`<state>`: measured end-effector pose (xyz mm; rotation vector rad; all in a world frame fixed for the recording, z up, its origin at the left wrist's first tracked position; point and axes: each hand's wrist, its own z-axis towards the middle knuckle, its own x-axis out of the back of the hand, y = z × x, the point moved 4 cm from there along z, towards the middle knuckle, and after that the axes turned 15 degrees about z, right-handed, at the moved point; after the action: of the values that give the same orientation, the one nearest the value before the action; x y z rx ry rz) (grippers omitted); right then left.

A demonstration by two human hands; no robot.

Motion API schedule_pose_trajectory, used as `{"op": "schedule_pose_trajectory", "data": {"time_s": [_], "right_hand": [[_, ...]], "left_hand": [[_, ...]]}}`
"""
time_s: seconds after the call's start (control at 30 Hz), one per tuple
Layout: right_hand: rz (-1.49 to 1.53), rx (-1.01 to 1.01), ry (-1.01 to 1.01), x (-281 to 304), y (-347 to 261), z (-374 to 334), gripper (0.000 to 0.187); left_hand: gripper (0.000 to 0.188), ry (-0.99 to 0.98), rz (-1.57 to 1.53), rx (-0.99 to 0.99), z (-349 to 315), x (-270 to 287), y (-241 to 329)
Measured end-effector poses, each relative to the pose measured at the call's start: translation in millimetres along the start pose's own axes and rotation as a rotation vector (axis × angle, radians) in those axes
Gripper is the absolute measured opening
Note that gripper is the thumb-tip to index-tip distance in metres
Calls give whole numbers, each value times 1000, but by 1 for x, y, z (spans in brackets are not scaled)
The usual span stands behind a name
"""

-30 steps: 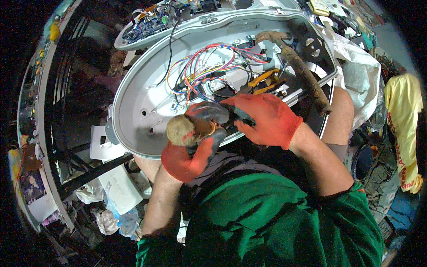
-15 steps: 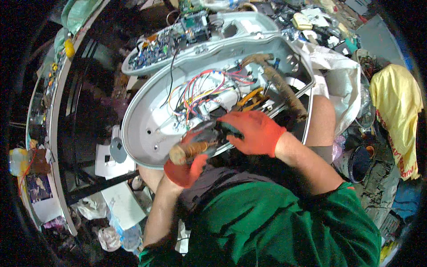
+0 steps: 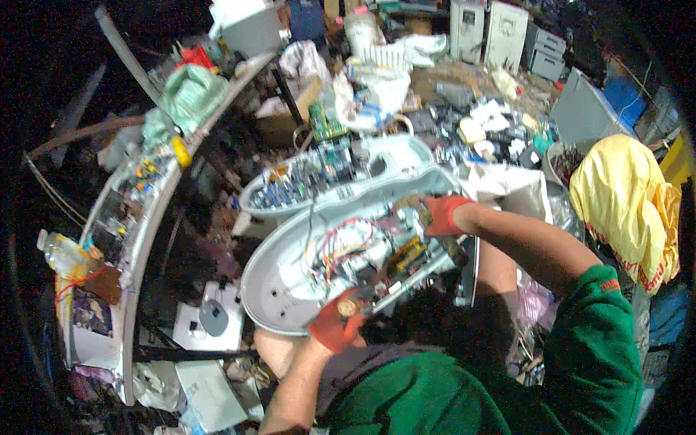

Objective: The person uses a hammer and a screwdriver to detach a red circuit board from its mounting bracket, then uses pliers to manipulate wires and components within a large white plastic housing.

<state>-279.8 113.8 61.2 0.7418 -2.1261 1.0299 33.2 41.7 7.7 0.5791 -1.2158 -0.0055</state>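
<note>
Across my lap lies a rounded grey plastic casing (image 3: 270,267), with a tangle of coloured wires (image 3: 341,243) inside it. My left hand (image 3: 335,328), in an orange glove, is closed round a wooden-handled tool (image 3: 349,308) at the near edge; the round butt of the handle faces up and its far end is hard to make out. Over at the right side of the casing, my gloved right hand (image 3: 445,216) grips a hammer (image 3: 412,208) close to its head; motion blurs the fingers. Yellow-handled pliers (image 3: 407,257) lie in the casing between my hands.
Beyond the casing, a matching grey shell (image 3: 406,152) holds many small circuit parts (image 3: 290,183). A long curved panel (image 3: 148,261) bearing odds and ends stands at the left. To the right are a white sack (image 3: 511,187) and a yellow bag (image 3: 616,203). Scrap surrounds me.
My right hand has left the dark object near my left hand and reached right and away to the hammer. The left hand keeps the wooden-handled tool. The view has tilted up, showing more background.
</note>
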Motion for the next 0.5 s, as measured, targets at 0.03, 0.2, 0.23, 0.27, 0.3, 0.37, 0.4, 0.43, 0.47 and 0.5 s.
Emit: {"op": "schedule_pose_trajectory", "data": {"time_s": [0.03, 0.2, 0.23, 0.27, 0.3, 0.37, 0.4, 0.43, 0.47, 0.5], "right_hand": [[65, 16, -41, 4, -14, -4, 71], [299, 6, -130, -21, 54, 70, 81], [167, 78, -24, -15, 59, 75, 65], [26, 120, 97, -6, 70, 76, 54], [56, 40, -14, -6, 64, 72, 48], [138, -165, -142, -3, 52, 57, 45], [219, -242, -166, -8, 44, 39, 44], [321, -258, -151, -7, 36, 19, 42], [429, -225, -117, -5, 28, -8, 41], [590, -12, -48, -7, 14, -36, 48]], "left_hand": [[51, -78, -93, 95, -3, 1, -1], [54, -78, -178, 29, 14, -8, 9], [57, -148, -156, 40, 14, -13, 2], [58, -140, -123, 43, 21, -13, 1], [59, -163, -96, 100, 13, -13, -1], [64, -279, 31, 228, 5, -13, -1], [62, -302, 48, 249, -1, -17, -5], [60, -272, 34, 219, -1, -17, -8], [58, -217, 17, 167, 0, -18, -7], [56, -162, 11, 142, -4, -12, -7]]}}
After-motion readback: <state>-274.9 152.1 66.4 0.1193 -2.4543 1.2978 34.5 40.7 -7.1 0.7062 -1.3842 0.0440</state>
